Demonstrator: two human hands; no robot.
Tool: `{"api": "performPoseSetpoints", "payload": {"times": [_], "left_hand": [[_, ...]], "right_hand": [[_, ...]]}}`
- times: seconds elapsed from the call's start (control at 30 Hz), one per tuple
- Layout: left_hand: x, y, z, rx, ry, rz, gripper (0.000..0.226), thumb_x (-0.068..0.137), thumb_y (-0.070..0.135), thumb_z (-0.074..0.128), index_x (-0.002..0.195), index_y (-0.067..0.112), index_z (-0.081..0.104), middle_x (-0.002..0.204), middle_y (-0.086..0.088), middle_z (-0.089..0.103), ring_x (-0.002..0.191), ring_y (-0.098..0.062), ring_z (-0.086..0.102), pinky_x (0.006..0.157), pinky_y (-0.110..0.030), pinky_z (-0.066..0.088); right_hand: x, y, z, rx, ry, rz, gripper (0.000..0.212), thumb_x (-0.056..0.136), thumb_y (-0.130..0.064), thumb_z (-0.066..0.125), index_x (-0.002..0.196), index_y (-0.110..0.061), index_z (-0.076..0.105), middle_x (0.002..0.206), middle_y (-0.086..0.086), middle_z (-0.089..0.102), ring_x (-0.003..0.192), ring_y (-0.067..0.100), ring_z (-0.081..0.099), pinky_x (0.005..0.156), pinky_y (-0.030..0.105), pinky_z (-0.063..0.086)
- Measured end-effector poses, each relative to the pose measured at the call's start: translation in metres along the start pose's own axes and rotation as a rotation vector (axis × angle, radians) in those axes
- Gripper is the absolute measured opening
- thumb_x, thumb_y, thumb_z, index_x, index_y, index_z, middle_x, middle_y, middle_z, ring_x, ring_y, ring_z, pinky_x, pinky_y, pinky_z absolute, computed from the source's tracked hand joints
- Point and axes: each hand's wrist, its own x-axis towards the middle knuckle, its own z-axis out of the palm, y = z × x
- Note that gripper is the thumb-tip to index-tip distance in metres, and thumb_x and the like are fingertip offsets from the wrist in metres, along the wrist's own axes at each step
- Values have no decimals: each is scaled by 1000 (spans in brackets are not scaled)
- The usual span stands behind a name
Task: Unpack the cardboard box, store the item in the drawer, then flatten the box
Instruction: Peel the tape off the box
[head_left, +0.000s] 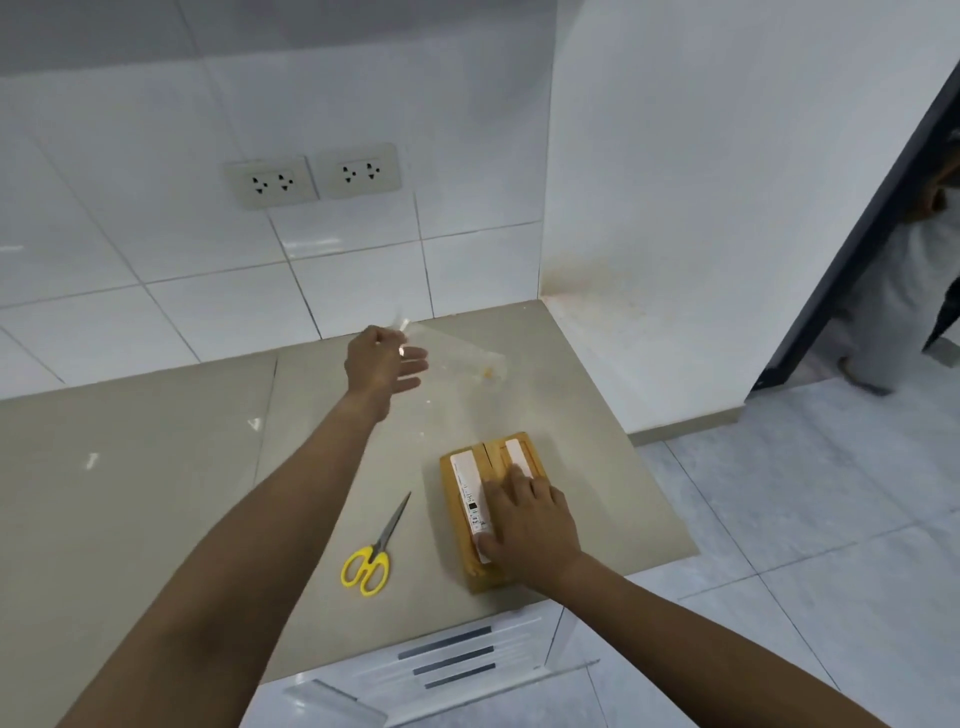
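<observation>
Cardboard box (470, 512) lying flat on the countertop (156, 467) near its front right edge, just right of the yellow-handled scissors (373, 553). Long axis running from the near edge toward the tiled wall. Top flaps closed, seam along that axis. Right hand (530, 525) pressed flat on the lid, fingers spread, gripping nothing. Left hand (384, 364) raised near the wall, loosely pinching a clear strip of tape (457, 358). Likely light and stiff; best taken by the long side walls.

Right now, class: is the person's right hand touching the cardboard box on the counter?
Touching. The head view shows the right hand lying flat on top of the cardboard box, fingers spread over its white label, no gap visible.
</observation>
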Motion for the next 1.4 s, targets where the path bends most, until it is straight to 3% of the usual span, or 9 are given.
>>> {"api": "performPoseSetpoints", "payload": {"times": [0.33,0.57,0.67,0.77,0.87,1.0,1.1,1.27,1.4], "left_hand": [[22,-39,-83,55,63,-124,16,94,21,57,106,12,63,101,-17,68,79,-28,67,75,-41,55],[-14,-59,-88,-86,-51,-113,13,98,15,53,104,12,64,93,-14,71,82,-29,70,75,-42,57],[-26,-51,-91,-77,-112,-52,16,100,14,50,105,12,66,103,-18,72,92,-34,70,82,-47,57],[-35,-40,-95,-40,-181,-5,17,98,16,54,110,9,65,108,-16,72,98,-34,71,85,-48,57],[-40,-33,-105,9,-262,40,18,97,15,57,112,9,65,112,-14,72,101,-30,70,86,-46,57],[-42,-37,-129,74,-311,60,12,93,13,62,104,12,66,114,-12,71,108,-26,68,90,-46,54],[-39,-49,-147,136,-319,51,7,91,11,65,98,11,66,115,-7,72,112,-27,65,93,-47,52],[-31,-61,-164,166,-298,34,12,91,9,66,101,4,65,113,-5,72,110,-27,66,92,-46,53],[-21,-65,-169,117,-241,-2,7,91,10,65,97,7,65,110,-8,73,103,-28,69,86,-46,56]], "right_hand": [[4,-7,-6,-6,-46,43,64,89,-60,38,139,-20,37,149,13,35,131,38,38,107,49,32],[50,-32,-60,574,248,58,30,92,-36,55,117,-19,59,118,4,57,107,25,58,87,35,42],[73,-48,-78,427,379,-20,35,87,-34,62,119,-19,60,104,3,63,97,21,60,81,34,38],[91,-61,-96,821,36,72,49,85,-24,67,128,-25,44,76,5,71,59,13,63,59,24,45],[105,-58,-99,1062,-338,158,24,85,-16,68,108,-14,60,69,10,73,36,11,49,44,21,41],[114,-58,-89,1187,-377,172,9,86,-8,65,95,-4,66,78,12,76,44,14,59,46,21,48],[124,-65,-73,955,-203,84,9,82,-5,66,90,-7,67,83,6,74,55,21,68,54,25,52],[146,-78,-49,617,-124,-95,41,83,-15,69,122,-21,61,101,1,67,86,16,61,72,25,45],[150,-98,-36,880,-243,-57,23,86,-10,61,107,-13,72,89,2,65,72,19,64,65,27,51]]}}
